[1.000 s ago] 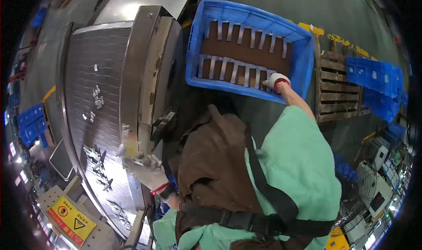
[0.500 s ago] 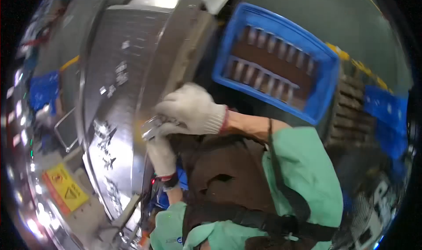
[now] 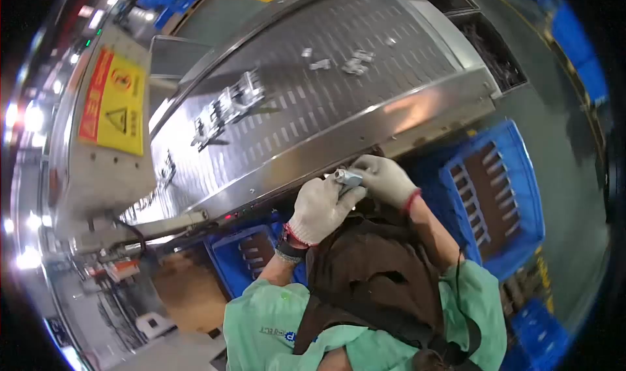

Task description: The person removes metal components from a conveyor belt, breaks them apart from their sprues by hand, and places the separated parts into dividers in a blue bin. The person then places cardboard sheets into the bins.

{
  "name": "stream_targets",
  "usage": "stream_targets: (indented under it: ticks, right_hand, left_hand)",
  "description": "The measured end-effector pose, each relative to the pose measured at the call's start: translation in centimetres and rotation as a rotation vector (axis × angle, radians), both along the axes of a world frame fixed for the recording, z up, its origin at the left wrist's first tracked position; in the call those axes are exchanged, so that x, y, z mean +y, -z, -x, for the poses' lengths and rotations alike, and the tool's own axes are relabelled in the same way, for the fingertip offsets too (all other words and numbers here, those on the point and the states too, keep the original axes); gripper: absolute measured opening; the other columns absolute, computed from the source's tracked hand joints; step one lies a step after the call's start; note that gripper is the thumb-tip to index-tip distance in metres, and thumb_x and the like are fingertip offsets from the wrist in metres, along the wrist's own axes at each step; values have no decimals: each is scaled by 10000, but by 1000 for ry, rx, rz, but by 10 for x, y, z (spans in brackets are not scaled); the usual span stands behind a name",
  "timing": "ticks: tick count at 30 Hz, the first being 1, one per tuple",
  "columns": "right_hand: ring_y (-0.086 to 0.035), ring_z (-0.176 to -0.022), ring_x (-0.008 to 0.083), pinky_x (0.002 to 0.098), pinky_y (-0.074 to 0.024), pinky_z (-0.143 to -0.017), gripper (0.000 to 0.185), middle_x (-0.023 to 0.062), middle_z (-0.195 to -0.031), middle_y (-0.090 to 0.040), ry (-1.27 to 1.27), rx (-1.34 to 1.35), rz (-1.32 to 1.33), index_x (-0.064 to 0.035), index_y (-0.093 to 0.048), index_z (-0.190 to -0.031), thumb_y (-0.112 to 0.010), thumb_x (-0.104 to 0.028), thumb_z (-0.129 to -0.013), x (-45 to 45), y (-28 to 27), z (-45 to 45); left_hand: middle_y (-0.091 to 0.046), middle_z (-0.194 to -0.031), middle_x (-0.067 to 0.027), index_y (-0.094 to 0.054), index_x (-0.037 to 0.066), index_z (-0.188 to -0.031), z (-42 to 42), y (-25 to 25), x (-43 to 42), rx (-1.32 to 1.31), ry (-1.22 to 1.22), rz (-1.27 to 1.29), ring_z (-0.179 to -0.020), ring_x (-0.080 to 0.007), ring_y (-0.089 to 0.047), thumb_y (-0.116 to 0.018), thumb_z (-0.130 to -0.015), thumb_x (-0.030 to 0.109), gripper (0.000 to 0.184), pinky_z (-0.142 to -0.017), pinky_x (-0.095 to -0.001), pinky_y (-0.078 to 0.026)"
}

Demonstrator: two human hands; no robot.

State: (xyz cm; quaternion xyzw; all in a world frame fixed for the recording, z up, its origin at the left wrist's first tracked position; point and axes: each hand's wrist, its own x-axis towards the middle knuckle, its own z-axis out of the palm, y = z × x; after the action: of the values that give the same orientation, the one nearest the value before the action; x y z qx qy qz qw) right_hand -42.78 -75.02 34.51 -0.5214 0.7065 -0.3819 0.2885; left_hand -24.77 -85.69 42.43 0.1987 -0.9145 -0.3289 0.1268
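Note:
In a white knit glove, my left hand [image 3: 318, 209] grips a small silver metal casting [image 3: 348, 178] between thumb and fingers, in front of the dark apron. My right hand [image 3: 388, 180], gloved too, has its fingers curled and pinched at the casting's far side; its fingertips are partly hidden. Just beyond both hands runs the metal edge of a slotted conveyor [image 3: 287, 120]. A connected row of silver castings [image 3: 228, 107] lies on its left part. Smaller castings [image 3: 358, 62] lie farther right on the belt.
At my right stands a blue bin [image 3: 527, 195] with rows of metal parts on a brown sheet. Another blue bin [image 3: 225, 260] is at lower left. A machine housing with a yellow-and-red warning sign [image 3: 117, 103] rises at left. Dark trays [image 3: 492, 51] stand at the conveyor's far end.
The view has turned, bringing the conveyor across the front. My right hand earlier held shiny metal parts beside the conveyor edge; now both hands meet at a casting near my body.

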Motion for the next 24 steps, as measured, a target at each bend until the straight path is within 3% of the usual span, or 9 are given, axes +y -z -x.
stream_targets:
  ticks: [1,2,5,11,14,17,19,21,24]
  right_hand:
    - [-769,-869,355,441,-600,-776,270,147,-920,-784,116,95,-263,-86,-794,-1039,-791,-338,-942,-7,-32,-10]
    - [-780,-795,336,454,-604,-719,314,151,-849,-779,180,325,-125,-73,-809,-1018,-820,-379,-948,-15,-27,-15]
    - [-791,-777,300,419,-622,-732,459,152,-988,-827,341,-44,-71,-74,-816,-1165,-868,-461,-926,-37,-17,7]
    - [-711,-1305,365,442,-574,-1067,654,209,-1451,-715,543,812,229,-36,-584,-1576,-748,-396,-1054,-106,-65,58]
    - [-698,-1331,363,448,-541,-1116,605,214,-1483,-701,314,535,187,-22,-618,-1536,-725,-382,-1061,-147,-61,17]
    - [-715,-1298,369,451,-538,-1111,558,210,-1409,-740,-28,418,20,-47,-692,-1452,-704,-429,-1046,-186,-31,-42]
    - [-750,-1203,368,448,-561,-1051,500,215,-1275,-785,-185,462,-133,-49,-756,-1333,-697,-444,-1032,-215,17,-60]
    - [-767,-1093,363,450,-571,-993,450,210,-1170,-807,-211,539,-161,-50,-792,-1249,-688,-432,-1034,-230,32,-83]
    - [-766,-1042,368,451,-572,-969,438,213,-1144,-811,-187,582,-168,-23,-803,-1216,-677,-406,-1045,-239,32,-91]
  left_hand:
    - [-752,-926,-158,-747,46,-1136,-15,2,-9,54,-93,-29,-853,-345,-739,-769,-1025,310,287,-780,-440,-567]
    - [-749,-891,-151,-736,34,-1116,-30,3,-17,110,-184,-60,-805,-323,-737,-757,-1033,296,275,-748,-436,-564]
    - [-643,-723,-32,-679,-9,-1117,-65,-17,-28,219,-661,-645,-611,-107,-597,-671,-1070,267,281,-567,-319,-502]
    - [-653,-779,-43,-649,14,-1107,-171,26,-43,409,-1087,-849,-623,-112,-602,-706,-1041,305,303,-562,-300,-507]
    - [-697,-856,-71,-660,7,-1140,-234,50,-26,308,-1381,-823,-680,-121,-642,-746,-1001,306,340,-606,-315,-540]
    - [-718,-835,-134,-670,-19,-1166,-313,152,21,253,-1689,-285,-698,-269,-702,-743,-949,366,448,-680,-432,-589]
    - [-762,-914,-213,-674,-38,-1227,-359,166,44,142,-1943,-637,-816,-359,-768,-725,-926,378,516,-766,-495,-604]
    - [-787,-1021,-284,-671,-50,-1299,-422,249,82,-53,-2112,-605,-961,-434,-791,-710,-913,366,569,-841,-531,-607]
    - [-768,-1089,-346,-666,-49,-1322,-480,286,124,47,-2286,-621,-1072,-529,-742,-686,-939,408,596,-905,-583,-595]
